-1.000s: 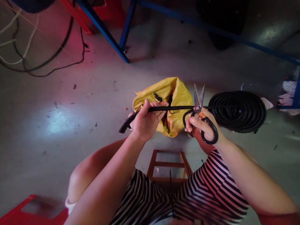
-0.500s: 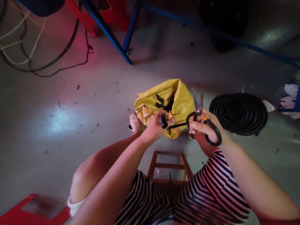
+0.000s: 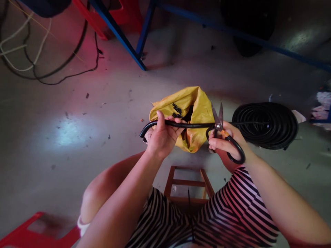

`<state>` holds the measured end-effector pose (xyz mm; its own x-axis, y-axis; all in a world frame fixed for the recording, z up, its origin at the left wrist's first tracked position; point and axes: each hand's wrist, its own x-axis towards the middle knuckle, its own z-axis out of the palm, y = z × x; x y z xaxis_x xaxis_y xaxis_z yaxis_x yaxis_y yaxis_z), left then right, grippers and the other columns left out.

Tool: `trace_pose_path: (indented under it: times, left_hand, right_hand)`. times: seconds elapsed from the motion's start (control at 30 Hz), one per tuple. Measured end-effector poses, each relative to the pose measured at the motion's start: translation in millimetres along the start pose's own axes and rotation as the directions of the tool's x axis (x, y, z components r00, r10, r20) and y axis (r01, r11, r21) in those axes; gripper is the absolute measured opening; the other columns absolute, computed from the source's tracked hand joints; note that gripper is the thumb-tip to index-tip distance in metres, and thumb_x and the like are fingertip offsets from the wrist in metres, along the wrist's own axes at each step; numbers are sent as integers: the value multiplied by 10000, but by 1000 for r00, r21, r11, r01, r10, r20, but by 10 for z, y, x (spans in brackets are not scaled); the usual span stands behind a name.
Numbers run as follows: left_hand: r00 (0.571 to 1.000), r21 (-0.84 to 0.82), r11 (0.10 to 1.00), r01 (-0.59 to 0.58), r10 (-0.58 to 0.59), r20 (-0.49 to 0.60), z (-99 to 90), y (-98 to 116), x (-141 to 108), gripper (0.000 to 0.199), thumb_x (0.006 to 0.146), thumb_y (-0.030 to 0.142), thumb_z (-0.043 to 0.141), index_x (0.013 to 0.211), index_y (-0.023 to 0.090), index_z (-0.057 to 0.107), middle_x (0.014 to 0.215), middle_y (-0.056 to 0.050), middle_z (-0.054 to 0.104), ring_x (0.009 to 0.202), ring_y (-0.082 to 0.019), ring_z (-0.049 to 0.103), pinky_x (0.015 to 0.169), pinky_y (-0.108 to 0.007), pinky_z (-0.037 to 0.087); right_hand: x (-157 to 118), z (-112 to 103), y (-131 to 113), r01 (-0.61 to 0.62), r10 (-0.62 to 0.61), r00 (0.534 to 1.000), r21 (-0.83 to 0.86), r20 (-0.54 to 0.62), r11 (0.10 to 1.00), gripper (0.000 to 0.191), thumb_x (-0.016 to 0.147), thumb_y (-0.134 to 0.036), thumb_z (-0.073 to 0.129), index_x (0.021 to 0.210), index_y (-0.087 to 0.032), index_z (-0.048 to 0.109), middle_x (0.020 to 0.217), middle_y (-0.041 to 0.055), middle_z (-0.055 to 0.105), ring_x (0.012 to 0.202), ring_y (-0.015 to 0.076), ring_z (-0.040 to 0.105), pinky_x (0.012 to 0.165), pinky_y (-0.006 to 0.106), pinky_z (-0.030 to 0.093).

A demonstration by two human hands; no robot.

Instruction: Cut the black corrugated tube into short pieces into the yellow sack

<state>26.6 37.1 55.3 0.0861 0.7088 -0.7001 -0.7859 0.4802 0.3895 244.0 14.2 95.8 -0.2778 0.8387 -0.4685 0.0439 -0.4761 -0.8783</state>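
A black corrugated tube point(image 3: 195, 125) lies across the palm of my left hand point(image 3: 161, 143), its thumb raised and its fingers loosely curled around it. One end sticks out to the left and bends down. My right hand point(image 3: 229, 139) holds scissors point(image 3: 219, 126) by their black handles, blades apart and pointing away from me. The tube runs to the scissors and past the right hand toward a black coil of tubing point(image 3: 263, 137) on the floor. Below the hands stands a yellow sack point(image 3: 203, 106), with several short black tube pieces point(image 3: 177, 109) on its folded top.
A small wooden frame point(image 3: 187, 183) stands between my legs. Blue metal legs point(image 3: 142, 44) and a red stool point(image 3: 126, 20) are at the back. Loose cables point(image 3: 64, 62) lie at the far left, and another red stool point(image 3: 31, 224) is at lower left.
My left hand has turned palm up and opened somewhat, and a longer stretch of tube now lies across it, extending left. The right hand with the scissors has barely moved.
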Motion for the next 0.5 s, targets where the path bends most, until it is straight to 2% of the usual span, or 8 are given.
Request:
trace_pose_path:
  times: [0.07, 0.17, 0.23, 0.3, 0.33, 0.4, 0.47, 0.5]
  left_hand:
    - [999, 48, 998, -30, 31, -34, 30, -57, -18, 490, 1007, 612, 497, 755, 193, 527, 595, 23, 581, 591, -115, 630, 730, -262, 588]
    - [992, 355, 927, -121, 124, 14, 48, -196, -94, 486, 990, 648, 484, 773, 214, 515, 493, 54, 481, 491, -126, 531, 583, -247, 515]
    - [985, 630, 758, -169, 104, 139, 35, -269, -147, 443, 974, 582, 558, 730, 217, 501, 471, 54, 472, 471, -124, 481, 535, -240, 449]
    - [972, 806, 550, -218, 51, 228, 0, -301, -176, 406, 945, 484, 628, 674, 216, 489, 482, 45, 496, 483, -128, 476, 533, -245, 420]
    - [970, 853, 468, -230, 43, 238, -24, -302, -179, 389, 929, 449, 647, 658, 217, 491, 491, 42, 507, 495, -136, 491, 540, -251, 418]
    - [977, 903, 374, -211, 58, 204, -78, -284, -168, 353, 909, 417, 655, 657, 219, 507, 507, 36, 525, 524, -158, 531, 559, -263, 423]
    - [986, 922, 351, -166, 63, 154, -130, -252, -151, 330, 904, 403, 647, 663, 219, 517, 520, 32, 534, 543, -167, 544, 575, -269, 418]
    - [990, 918, 370, -142, 64, 127, -150, -233, -145, 321, 902, 398, 646, 667, 217, 522, 524, 32, 533, 546, -166, 538, 582, -269, 414]
  right_hand:
    - [0, 1, -36, -22, 21, 999, 36, 43, 999, 374, 764, -449, 845, 869, -205, 582, 781, -11, 610, 599, 126, 603, 589, 297, 562]
    - [7, -7, -84, -69, 60, 990, 65, 129, 995, 378, 761, -453, 839, 879, -205, 579, 777, -17, 595, 582, 116, 580, 590, 303, 570]
    - [15, -42, -109, -94, 92, 984, 11, 150, 995, 381, 774, -479, 815, 877, -211, 566, 771, -23, 577, 582, 116, 569, 596, 307, 567]
    - [24, -110, -128, -88, 105, 989, -153, 106, 984, 402, 767, -496, 811, 837, -218, 528, 741, -33, 556, 595, 119, 550, 589, 286, 529]
    - [29, -150, -133, -81, 102, 993, -278, 60, 957, 424, 750, -496, 823, 821, -223, 508, 723, -37, 551, 598, 121, 536, 577, 272, 494]
    - [41, -228, -129, -96, 88, 995, -547, -40, 832, 460, 712, -501, 845, 821, -232, 488, 683, -41, 559, 585, 127, 508, 549, 259, 414]
    - [55, -272, -100, -140, 97, 990, -726, -100, 673, 461, 712, -527, 829, 854, -241, 496, 666, -35, 592, 561, 138, 501, 537, 268, 359]
    - [64, -277, -76, -156, 114, 987, -773, -109, 614, 453, 723, -539, 811, 871, -244, 502, 676, -28, 614, 561, 146, 510, 540, 273, 348]
